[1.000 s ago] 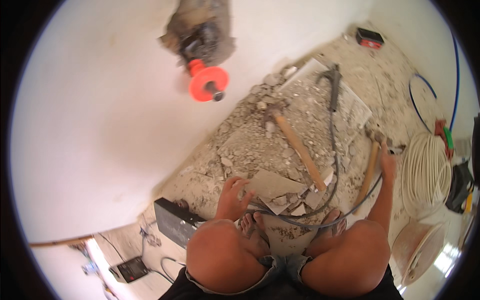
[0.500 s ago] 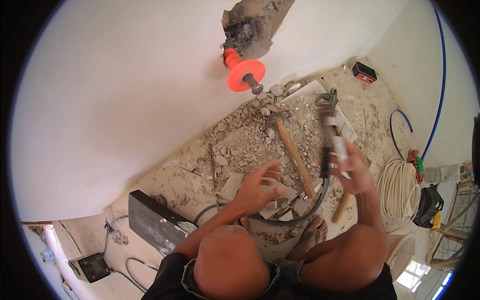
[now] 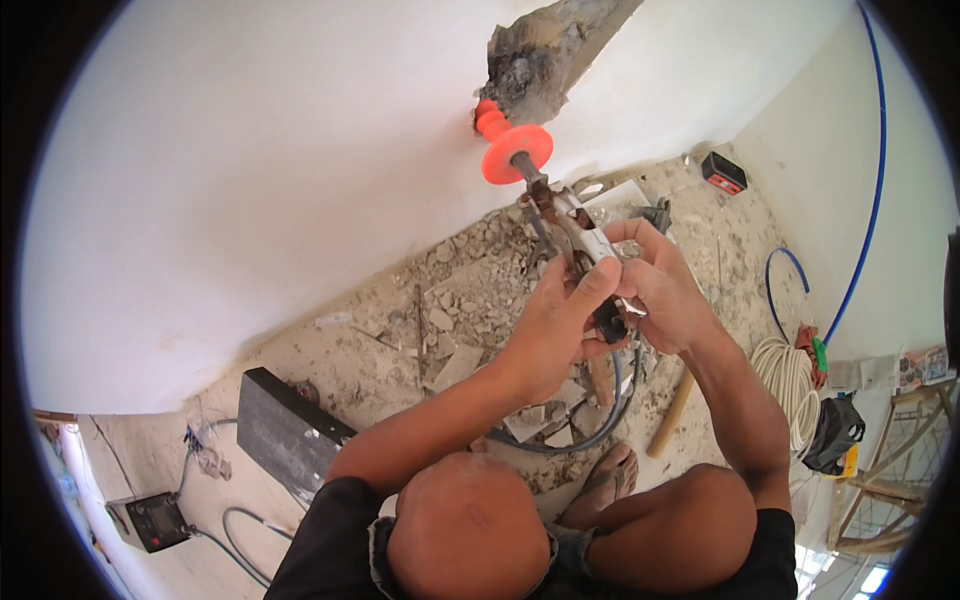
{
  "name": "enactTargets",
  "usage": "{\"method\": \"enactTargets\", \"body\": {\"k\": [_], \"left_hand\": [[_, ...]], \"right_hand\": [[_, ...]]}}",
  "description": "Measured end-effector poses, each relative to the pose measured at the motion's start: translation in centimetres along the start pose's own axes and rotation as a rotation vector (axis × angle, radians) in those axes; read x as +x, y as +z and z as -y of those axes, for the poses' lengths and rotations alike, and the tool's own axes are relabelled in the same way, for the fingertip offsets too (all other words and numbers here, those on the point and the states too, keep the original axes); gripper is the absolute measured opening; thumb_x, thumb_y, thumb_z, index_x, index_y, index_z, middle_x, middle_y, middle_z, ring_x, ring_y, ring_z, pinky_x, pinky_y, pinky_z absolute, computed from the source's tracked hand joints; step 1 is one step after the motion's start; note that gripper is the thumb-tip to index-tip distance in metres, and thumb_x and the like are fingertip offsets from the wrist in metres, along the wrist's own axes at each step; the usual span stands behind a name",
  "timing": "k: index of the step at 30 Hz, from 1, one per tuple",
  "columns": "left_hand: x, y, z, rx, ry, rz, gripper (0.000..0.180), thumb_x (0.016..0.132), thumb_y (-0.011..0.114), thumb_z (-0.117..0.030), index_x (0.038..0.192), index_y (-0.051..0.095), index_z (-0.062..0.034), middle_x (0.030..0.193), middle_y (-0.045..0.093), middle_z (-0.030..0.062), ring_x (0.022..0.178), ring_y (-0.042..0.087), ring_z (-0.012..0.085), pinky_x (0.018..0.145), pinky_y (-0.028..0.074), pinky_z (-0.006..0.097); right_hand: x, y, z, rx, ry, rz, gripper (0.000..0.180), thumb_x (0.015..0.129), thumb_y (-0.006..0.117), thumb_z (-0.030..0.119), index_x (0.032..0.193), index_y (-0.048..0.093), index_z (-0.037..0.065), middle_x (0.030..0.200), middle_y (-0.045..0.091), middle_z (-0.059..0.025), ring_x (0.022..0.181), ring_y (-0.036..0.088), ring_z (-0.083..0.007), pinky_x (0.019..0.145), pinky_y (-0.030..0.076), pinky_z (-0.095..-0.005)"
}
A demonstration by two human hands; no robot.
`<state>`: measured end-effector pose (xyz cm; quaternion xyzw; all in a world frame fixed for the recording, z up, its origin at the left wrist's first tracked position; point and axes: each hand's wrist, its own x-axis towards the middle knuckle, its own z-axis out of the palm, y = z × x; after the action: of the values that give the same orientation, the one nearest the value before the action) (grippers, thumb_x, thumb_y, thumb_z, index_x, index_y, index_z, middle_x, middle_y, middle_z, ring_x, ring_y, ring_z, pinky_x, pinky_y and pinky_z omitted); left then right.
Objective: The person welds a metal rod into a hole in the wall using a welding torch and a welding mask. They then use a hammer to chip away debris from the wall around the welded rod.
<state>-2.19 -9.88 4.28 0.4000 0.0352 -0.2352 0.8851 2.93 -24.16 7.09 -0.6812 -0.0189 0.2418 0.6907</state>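
Note:
A chisel with an orange hand guard [image 3: 518, 154] sticks out of the broken patch in the white wall. At its steel end are the jaws of a worn metal clamp [image 3: 566, 215], which has a black end and a thick cable. My left hand [image 3: 552, 325] is wrapped round the clamp from the left, thumb on top. From the other side, my right hand [image 3: 665, 290] grips the clamp's silver lever. Whether the jaws are tight on the chisel, I cannot tell. Below my hands, a wooden hammer handle [image 3: 602, 380] shows partly; its head is hidden.
Rubble [image 3: 465, 310] lies along the wall's foot. A dark slab-like block [image 3: 290, 430] and a black box with cables [image 3: 158, 522] are at the left. Another wooden handle [image 3: 670, 415] lies near my foot. Right are a coiled white cable [image 3: 783, 390] and a black-and-red box [image 3: 724, 173].
My right hand has brought the clamp up and left to the chisel's end. My left hand, empty and open before, has risen and taken hold of the clamp too.

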Motion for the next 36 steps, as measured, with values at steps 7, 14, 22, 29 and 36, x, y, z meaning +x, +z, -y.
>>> {"method": "enactTargets", "body": {"k": [7,14,22,29,36], "left_hand": [[0.6,-0.3,-1.7,-0.102,0.046,0.006,0.039,0.093,0.043,-0.044,0.115,0.042,-0.0118,0.109,0.047,0.0063,0.099,0.054,0.0201,0.083,0.049,0.041],[0.3,-0.4,-2.2,-0.082,0.033,0.012,0.04,0.094,0.045,-0.039,0.12,0.04,-0.0084,0.114,0.048,0.0089,0.101,0.055,0.0222,0.084,0.049,0.042],[0.2,-0.9,-2.6,-0.031,-0.001,0.077,0.04,0.093,0.048,-0.031,0.124,0.038,-0.0081,0.111,0.054,0.0069,0.089,0.056,0.0134,0.082,0.05,0.037],[-0.1,0.1,-2.8,0.076,0.07,-0.087,0.037,0.093,0.049,-0.032,0.118,0.04,-0.0062,0.106,0.055,0.0057,0.08,0.056,0.0099,0.076,0.052,0.034],[0.2,0.2,-2.8,0.147,0.126,-0.121,0.036,0.091,0.053,-0.025,0.115,0.039,-0.0021,0.1,0.053,0.0067,0.084,0.057,0.0117,0.071,0.055,0.033]], "right_hand": [[1.0,1.7,1.9,-0.052,0.02,-0.058,0.035,0.071,0.058,0.01,0.101,0.043,0.001,0.072,0.051,-0.0044,0.06,0.047,-0.0093,0.046,0.036,-0.0243],[1.3,1.1,2.5,0.185,0.173,0.028,0.035,0.076,0.06,0.028,0.101,0.046,0.008,0.087,0.052,-0.0102,0.071,0.056,-0.0218,0.053,0.045,-0.0334],[1.8,0.2,4.7,0.229,0.284,0.161,0.042,0.081,0.055,0.039,0.107,0.044,0.008,0.098,0.056,-0.0161,0.079,0.057,-0.0266,0.064,0.049,-0.0386],[1.7,0.7,4.8,0.416,0.257,0.104,0.048,0.081,0.053,0.044,0.109,0.042,0.007,0.096,0.057,-0.0191,0.082,0.057,-0.0268,0.063,0.05,-0.0353],[2.0,1.1,4.1,0.449,0.282,0.145,0.043,0.078,0.055,0.04,0.1,0.046,0.005,0.097,0.057,-0.0206,0.074,0.058,-0.0272,0.064,0.051,-0.0361]]}}
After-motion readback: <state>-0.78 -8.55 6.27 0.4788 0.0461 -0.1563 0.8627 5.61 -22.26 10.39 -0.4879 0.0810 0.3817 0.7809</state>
